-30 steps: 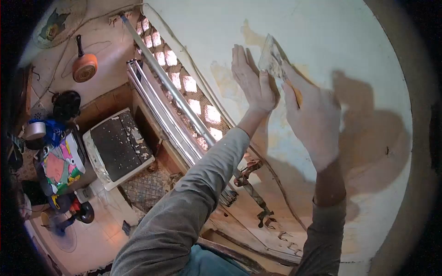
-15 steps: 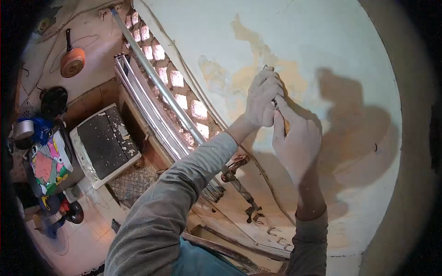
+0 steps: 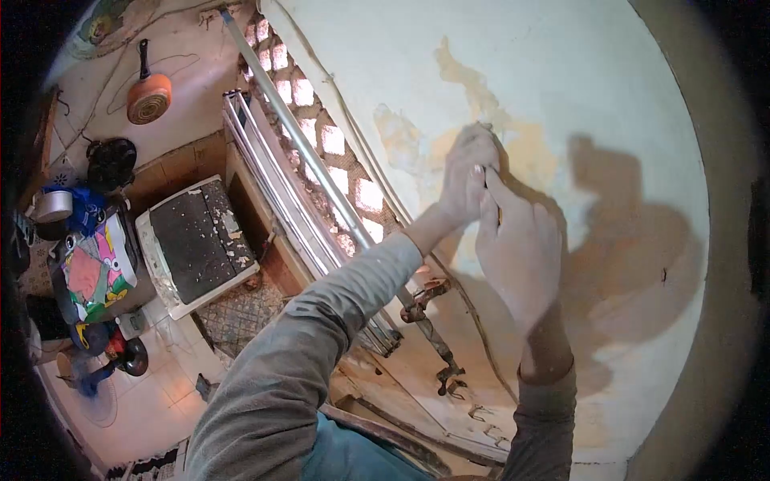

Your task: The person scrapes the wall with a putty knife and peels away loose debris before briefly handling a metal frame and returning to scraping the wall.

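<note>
Both my hands are up against the pale wall (image 3: 585, 72), over a patch of bare yellowish plaster (image 3: 469, 84) where the paint is gone. They look coated in whitish dust. My left hand (image 3: 467, 172) is closed around the front of what looks like a scraper, its tip hidden by the fingers. Just below, my right hand (image 3: 521, 248) grips the same tool, index finger stretched along it towards the left hand. Only a sliver of the scraper's brownish handle (image 3: 500, 216) shows between thumb and finger.
A metal pole (image 3: 301, 144) slants past a lattice opening (image 3: 333, 140) left of my arms. Below are a rusty pipe fitting (image 3: 425, 301) and a chip-strewn dark-topped appliance (image 3: 200, 232). An orange pan (image 3: 149, 98) hangs at upper left; a colourful cloth or bag (image 3: 100, 268) lies under it.
The view has shifted, so the surroundings sit farther right and lower. Against the wall, my hands have moved slightly left, still closed on the tool. Less of its handle shows.
</note>
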A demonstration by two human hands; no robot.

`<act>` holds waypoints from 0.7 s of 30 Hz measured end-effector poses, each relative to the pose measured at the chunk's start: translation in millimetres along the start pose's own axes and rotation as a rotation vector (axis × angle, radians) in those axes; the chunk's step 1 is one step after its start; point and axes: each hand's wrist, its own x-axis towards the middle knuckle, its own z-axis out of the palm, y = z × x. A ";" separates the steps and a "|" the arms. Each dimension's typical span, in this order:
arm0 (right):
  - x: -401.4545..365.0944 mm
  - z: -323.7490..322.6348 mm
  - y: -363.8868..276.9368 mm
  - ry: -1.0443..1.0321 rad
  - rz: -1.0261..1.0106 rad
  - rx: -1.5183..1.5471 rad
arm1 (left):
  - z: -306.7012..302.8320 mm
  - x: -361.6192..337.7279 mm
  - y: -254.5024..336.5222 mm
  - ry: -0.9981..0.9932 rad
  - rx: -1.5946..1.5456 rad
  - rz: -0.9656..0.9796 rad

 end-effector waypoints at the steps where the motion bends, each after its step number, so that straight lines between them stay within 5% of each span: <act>1: -2.9 0.0 0.8 -0.018 0.025 -0.009 | 2.2 -2.3 0.9 -0.012 0.017 -0.018; 12: 18.9 -3.8 11.4 0.055 0.007 0.177 | 5.7 9.1 -17.6 0.079 0.103 0.014; 21: 2.1 -4.1 9.5 0.010 0.060 0.253 | -2.7 9.0 -7.4 -0.086 0.097 0.044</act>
